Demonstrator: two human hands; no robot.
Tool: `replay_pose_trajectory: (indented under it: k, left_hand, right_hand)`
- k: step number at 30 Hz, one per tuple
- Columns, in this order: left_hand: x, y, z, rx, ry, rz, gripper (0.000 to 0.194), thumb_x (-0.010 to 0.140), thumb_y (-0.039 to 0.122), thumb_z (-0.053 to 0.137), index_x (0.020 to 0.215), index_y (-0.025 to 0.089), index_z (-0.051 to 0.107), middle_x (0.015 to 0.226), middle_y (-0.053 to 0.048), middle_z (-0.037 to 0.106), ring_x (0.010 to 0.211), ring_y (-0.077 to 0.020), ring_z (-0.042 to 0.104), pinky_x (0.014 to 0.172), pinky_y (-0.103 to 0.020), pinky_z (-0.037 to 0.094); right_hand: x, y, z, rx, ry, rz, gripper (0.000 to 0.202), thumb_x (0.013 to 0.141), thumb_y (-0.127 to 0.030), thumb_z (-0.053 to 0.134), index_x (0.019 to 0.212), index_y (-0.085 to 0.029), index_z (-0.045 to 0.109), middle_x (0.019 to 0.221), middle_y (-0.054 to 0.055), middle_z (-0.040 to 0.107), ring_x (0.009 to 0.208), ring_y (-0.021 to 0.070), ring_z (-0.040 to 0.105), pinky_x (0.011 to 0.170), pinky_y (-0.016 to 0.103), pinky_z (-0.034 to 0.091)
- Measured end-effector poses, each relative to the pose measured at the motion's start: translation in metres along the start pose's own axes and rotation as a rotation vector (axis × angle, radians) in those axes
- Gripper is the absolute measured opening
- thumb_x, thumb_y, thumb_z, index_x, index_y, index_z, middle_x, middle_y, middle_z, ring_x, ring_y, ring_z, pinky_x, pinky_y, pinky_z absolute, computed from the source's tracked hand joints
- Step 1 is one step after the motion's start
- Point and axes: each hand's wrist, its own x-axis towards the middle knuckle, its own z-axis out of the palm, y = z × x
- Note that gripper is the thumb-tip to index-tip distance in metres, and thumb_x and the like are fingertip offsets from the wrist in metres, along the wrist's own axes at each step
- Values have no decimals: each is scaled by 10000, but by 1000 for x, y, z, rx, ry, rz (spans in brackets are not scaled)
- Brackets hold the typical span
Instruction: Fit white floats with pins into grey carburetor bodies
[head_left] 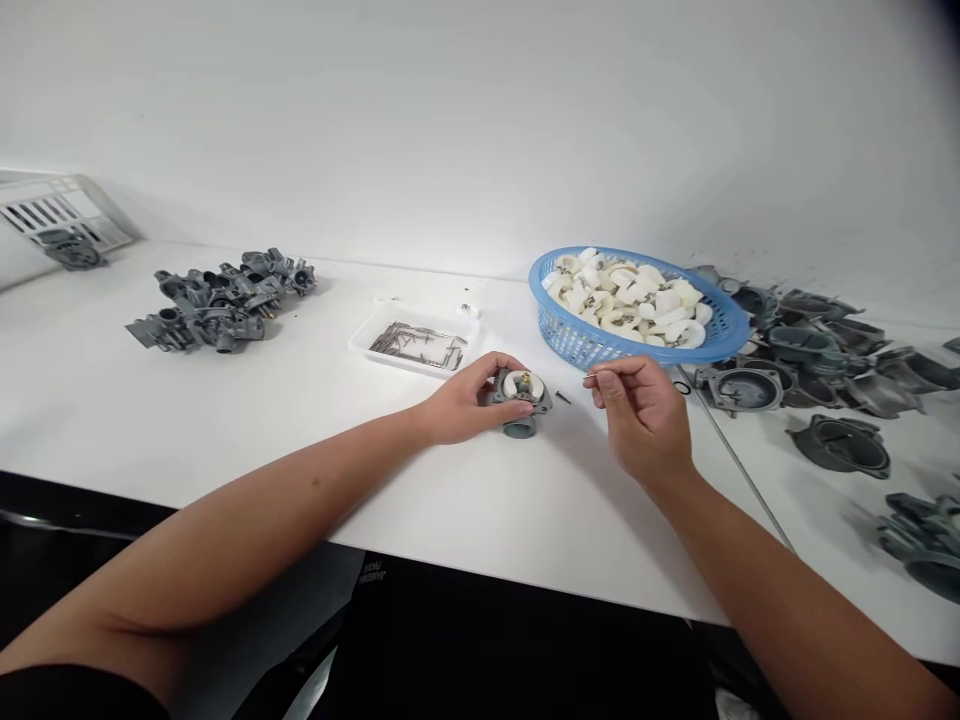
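Pinching a thin silvery metal pin (589, 376), the fingers of the right hand (643, 415) could drop something so slight; a grey metal carburettor-like body (529, 396) near frame centre might tip if the left hand (471, 402), fingers clasping it, slackens.

Left hand (469, 402) covers the left side of the metal casting (541, 400); most of its fingers are out of sight behind it. Right hand (645, 420) pinches a thin piece (589, 377) — possibly a pin, too small to tell, partly covered by the fingertips. Pins (420, 343) in the tray overlap, no count. Specks (466, 290) behind the tray: unidentifiable. White crate (64, 215) cut by left edge, casting cluster (926, 535) by right edge. Lettering (373, 572) on black cloth — illegible.
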Motion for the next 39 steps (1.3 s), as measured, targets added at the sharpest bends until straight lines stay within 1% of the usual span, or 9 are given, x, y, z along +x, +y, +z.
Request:
replay_pose_trajectory:
  k: [5, 10, 14, 19, 22, 25, 28, 32, 39]
  left_hand:
    - [-2, 3, 6, 19, 44, 44, 438, 889, 402, 732, 1223, 205, 528, 1198, -104, 626, 975, -176, 623, 813, -326, 546]
    - [-2, 3, 7, 18, 54, 53, 431, 892, 394, 735, 1222, 201, 536, 1266, -119, 614, 1023, -183, 616, 831, -318, 538]
    - [-1, 2, 6, 34, 48, 60, 421, 909, 404, 718, 1230, 195, 543, 1235, -117, 625, 1018, -185, 615, 838, -321, 536]
    - [-2, 2, 5, 42, 41, 83, 410, 918, 396, 706, 1236, 198, 540, 1211, -113, 636, 1031, -193, 623, 846, -320, 539]
    - [-2, 1, 5, 58, 40, 90, 409, 921, 401, 700, 1243, 207, 538, 1195, -110, 641, 1016, -192, 628, 835, -321, 542]
    - [-2, 1, 5, 69, 45, 100, 406, 912, 399, 708, 1230, 207, 542, 1174, -103, 645, 979, -183, 627, 822, -321, 543]
    - [-1, 1, 5, 71, 53, 97, 413, 903, 387, 720, 1224, 198, 544, 1144, -97, 646, 954, -176, 623, 805, -315, 543]
    - [-2, 2, 4, 72, 42, 93, 430, 899, 388, 727, 1239, 200, 544, 1114, -87, 640, 943, -170, 617, 804, -306, 539]
    - [-1, 2, 3, 70, 40, 110, 427, 888, 375, 743, 1222, 190, 551, 1075, -72, 630, 902, -149, 606, 779, -281, 540]
  right_hand:
    - [-3, -6, 9, 149, -71, 31, 187, 967, -408, 634, 952, -222, 615, 961, 45, 679, 728, 138, 569, 727, 321, 505]
    - [-3, -3, 13, 176, -124, 45, 169, 964, -382, 633, 923, -220, 612, 925, 40, 669, 829, 158, 614, 790, 328, 520]
    - [-3, -1, 13, 155, -147, 102, 170, 939, -379, 661, 905, -213, 644, 890, 43, 681, 861, 177, 638, 804, 334, 529]
    - [-3, -7, 16, 229, -155, 180, 230, 893, -440, 708, 884, -215, 664, 833, 39, 691, 772, 172, 632, 738, 329, 544]
    - [-4, -9, 18, 243, -168, 173, 249, 886, -464, 718, 884, -219, 671, 872, 48, 702, 813, 182, 642, 765, 339, 551]
    - [-7, -8, 19, 258, -161, 142, 248, 910, -469, 695, 894, -227, 641, 935, 54, 699, 863, 186, 646, 822, 357, 553]
    - [-10, -6, 20, 286, -168, 119, 201, 952, -424, 655, 919, -231, 606, 970, 47, 681, 891, 177, 641, 844, 353, 543]
    - [-13, -6, 18, 301, -224, 120, 129, 984, -354, 621, 947, -231, 613, 978, 37, 661, 932, 175, 633, 856, 335, 519]
    - [-12, -8, 17, 173, -289, 106, 128, 1007, -309, 566, 912, -231, 601, 917, 11, 589, 841, 152, 537, 782, 300, 453]
